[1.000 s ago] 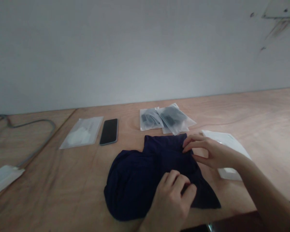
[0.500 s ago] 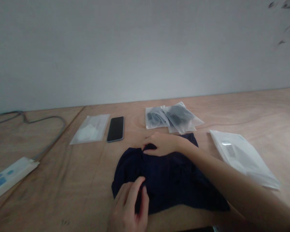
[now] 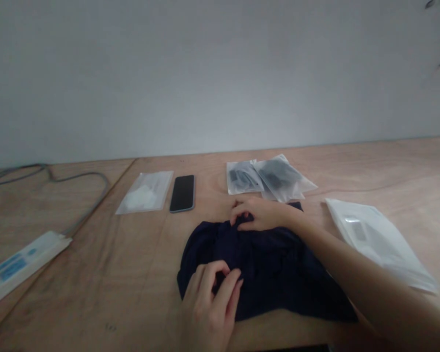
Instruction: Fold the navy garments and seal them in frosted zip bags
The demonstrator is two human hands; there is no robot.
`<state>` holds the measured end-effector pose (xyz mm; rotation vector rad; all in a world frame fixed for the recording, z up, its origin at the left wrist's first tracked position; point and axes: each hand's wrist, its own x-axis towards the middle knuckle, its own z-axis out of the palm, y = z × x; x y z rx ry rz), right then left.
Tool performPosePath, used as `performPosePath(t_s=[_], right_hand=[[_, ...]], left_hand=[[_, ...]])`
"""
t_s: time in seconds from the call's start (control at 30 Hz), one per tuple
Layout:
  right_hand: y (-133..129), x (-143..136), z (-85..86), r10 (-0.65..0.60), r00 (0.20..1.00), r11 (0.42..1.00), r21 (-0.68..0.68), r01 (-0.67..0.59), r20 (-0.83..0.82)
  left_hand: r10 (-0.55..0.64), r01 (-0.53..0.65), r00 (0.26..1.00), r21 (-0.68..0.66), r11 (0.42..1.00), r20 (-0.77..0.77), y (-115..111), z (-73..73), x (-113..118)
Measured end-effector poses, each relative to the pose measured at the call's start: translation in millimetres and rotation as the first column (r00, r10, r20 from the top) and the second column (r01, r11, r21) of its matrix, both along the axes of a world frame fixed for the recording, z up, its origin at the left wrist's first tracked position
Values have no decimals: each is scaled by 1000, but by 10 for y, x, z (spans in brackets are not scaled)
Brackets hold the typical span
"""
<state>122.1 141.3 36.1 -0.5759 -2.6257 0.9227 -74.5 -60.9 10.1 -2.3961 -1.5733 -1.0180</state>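
Note:
A dark navy cloth (image 3: pixel 267 274), which may be a garment, lies spread and wrinkled on the wooden table in front of me. My left hand (image 3: pixel 214 298) is at its near left part, thumb and fingers pinched on the fabric. Farther back, my right hand (image 3: pixel 258 214) grips the cloth's upper edge, a bit of dark fabric showing between thumb and fingers. The right forearm crosses over the cloth's right side and hides some of it.
Behind the cloth lie a phone (image 3: pixel 183 193), a clear bag with something white (image 3: pixel 145 192) and several bags with dark contents (image 3: pixel 280 177). A larger white plastic package (image 3: pixel 379 244) is at right. A power strip (image 3: pixel 24 266) with a grey cable (image 3: pixel 95 198) sits left.
The whole view has shifted slightly, so things appear farther right. Both hands have moved a little along the cloth, and the left thumb and fingers have come closer together on the fabric.

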Motion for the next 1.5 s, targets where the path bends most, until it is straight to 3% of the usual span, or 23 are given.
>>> performPosePath(t_s=[0.17, 0.3, 0.4, 0.47, 0.57, 0.7, 0.8, 0.97, 1.17, 1.33, 1.5], right_hand=[[-75, -417, 200, -40, 998, 998, 40, 41, -44], [-138, -794, 175, 2, 999, 999, 42, 0, -48], [-173, -848, 169, 38, 998, 999, 31, -37, -47], [-194, -678, 226, 26, 998, 999, 27, -25, -51], [-251, -135, 332, -65, 997, 997, 29, 66, -39], [-422, 754, 290, -226, 971, 974, 39, 223, 76], [-599, 1188, 97, -329, 929, 944, 57, 324, 172], [-873, 1340, -170, -431, 894, 902, 83, 423, 121], [-1097, 1539, -105, -575, 817, 802, 172, 571, -32], [-1153, 1619, -162, -580, 813, 795, 183, 579, -51], [-1035, 1585, -204, -659, 744, 717, 204, 666, -110]], left_hand=[[147, -156, 980, 64, 986, 131, -56, 13, -330], [357, -312, 905, -209, 927, 230, -154, -174, -749], [400, -283, 845, -338, 898, 354, -189, -283, -969], [397, -301, 853, -303, 904, 339, -203, -249, -1041], [372, -330, 896, -197, 923, 243, -186, -29, -1013], [95, -88, 991, -76, 993, 94, 49, 308, -768], [-78, 76, 996, -39, 996, -52, 388, 364, -591], [-207, 170, 966, -226, 959, -153, 868, 262, -495], [-291, 251, 953, -314, 916, -86, 969, 290, -361], [-358, 289, 926, -385, 877, -121, 1067, 252, -257], [-313, 234, 943, -440, 867, -114, 1325, 410, -168]])
